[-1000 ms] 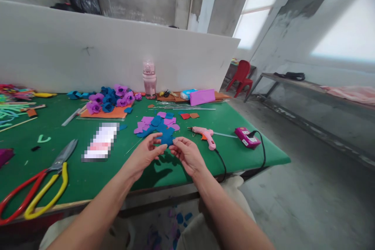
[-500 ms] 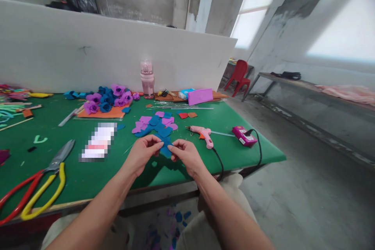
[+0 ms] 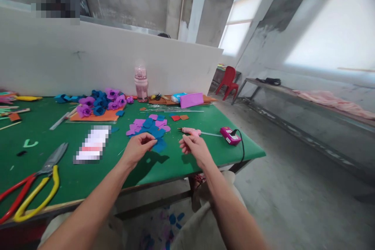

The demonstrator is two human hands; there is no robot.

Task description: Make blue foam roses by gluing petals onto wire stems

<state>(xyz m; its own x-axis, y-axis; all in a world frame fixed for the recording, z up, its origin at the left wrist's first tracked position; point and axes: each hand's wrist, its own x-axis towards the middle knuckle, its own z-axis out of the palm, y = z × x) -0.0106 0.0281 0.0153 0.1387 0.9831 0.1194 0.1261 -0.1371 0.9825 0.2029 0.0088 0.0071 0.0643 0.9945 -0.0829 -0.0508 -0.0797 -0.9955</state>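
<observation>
Between its thumb and fingers, my left hand (image 3: 140, 147) pinches a blue paper piece (image 3: 159, 145) over the green table. My right hand (image 3: 195, 148) is apart from it, fingers curled together, just in front of the pink glue gun (image 3: 191, 131); whether anything small is in its fingertips is hidden. Behind my left hand lies a pile of blue petals (image 3: 150, 123) and purple petals (image 3: 135, 127). The glue gun's handle is hidden by my right hand.
Large scissors (image 3: 48, 172) lie at left beside a blurred white rectangle (image 3: 93, 144). Finished paper flowers (image 3: 101, 103) rest on orange sheets. A pink bottle (image 3: 141, 84) stands by the white board (image 3: 111, 54). A magenta power box (image 3: 230, 136) sits near the right edge.
My right hand has let go of the blue piece and moved right to the glue gun. My left hand still holds the piece. The view has turned slightly right.
</observation>
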